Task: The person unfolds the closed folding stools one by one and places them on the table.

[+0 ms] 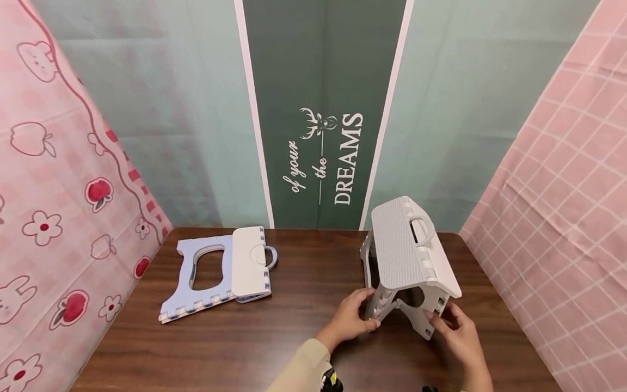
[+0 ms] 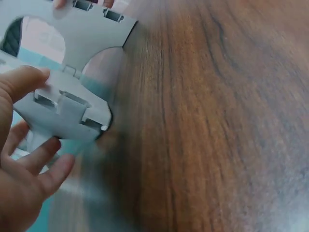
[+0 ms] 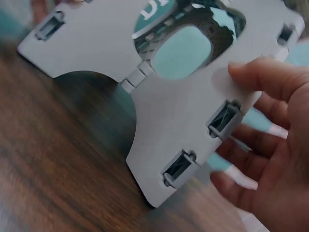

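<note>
A pale grey folding stool stands partly folded on the right of the table, its seat halves bent down from a raised middle hinge. My left hand grips its left leg edge, thumb on the near side, as the left wrist view also shows. On the opposite leg, my right hand pinches the slotted edge between thumb and fingers. Up close in the right wrist view, the near end panel is bent at its centre hinge. A loop handle rises from the seat's middle.
A second folding stool, blue and white, lies folded flat on the left of the brown wooden table. A green curtain hangs behind, with pink patterned cloths at both sides.
</note>
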Available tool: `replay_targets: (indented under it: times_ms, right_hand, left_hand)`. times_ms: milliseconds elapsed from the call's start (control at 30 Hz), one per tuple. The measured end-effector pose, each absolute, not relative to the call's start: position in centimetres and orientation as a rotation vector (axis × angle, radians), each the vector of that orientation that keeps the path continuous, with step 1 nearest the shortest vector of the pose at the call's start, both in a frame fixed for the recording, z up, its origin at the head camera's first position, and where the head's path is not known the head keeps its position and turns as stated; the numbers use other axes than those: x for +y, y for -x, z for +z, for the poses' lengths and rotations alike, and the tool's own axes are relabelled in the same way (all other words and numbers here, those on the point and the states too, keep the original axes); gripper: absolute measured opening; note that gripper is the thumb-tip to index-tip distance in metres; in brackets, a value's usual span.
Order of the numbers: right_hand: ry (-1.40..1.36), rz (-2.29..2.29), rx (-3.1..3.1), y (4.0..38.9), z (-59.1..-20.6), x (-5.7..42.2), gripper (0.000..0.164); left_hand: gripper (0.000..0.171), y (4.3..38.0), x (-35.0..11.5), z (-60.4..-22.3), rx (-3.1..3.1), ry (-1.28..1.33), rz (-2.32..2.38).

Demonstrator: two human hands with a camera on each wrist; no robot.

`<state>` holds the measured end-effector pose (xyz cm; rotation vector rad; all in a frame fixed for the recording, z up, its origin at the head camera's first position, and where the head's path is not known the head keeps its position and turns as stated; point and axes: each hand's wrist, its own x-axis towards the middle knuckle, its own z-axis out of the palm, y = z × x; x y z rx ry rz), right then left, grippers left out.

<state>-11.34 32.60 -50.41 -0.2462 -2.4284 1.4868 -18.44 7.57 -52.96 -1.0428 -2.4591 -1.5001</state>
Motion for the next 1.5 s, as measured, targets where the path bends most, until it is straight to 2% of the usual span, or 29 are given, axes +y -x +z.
replay_targets:
  times_ms: [200, 633, 1033, 1500]
  right_hand:
    - [0.184, 1.268, -2.534, 10.4, -49.6, 32.2, 0.042]
    - [0.159, 0.955, -2.511, 9.1, -46.3, 32.4, 0.054]
    - [0.08, 0.865, -2.428, 8.8, -44.1, 32.2, 0.051]
    - [-0.023, 0.746, -2.459, 8.6, -41.2, 33.0, 0.049]
  left_hand:
    - [0.075, 17.4, 7.5, -52.6, -2.485, 1.009, -1.369]
    - [0.054, 17.4, 6.9, -49.7, -2.501, 0.829, -1.246]
    - [0.05, 17.1, 6.6, -46.6, -2.606, 0.79, -1.1]
    - [0.055, 16.7, 6.0, -43.5, -2.625, 0.767, -0.86]
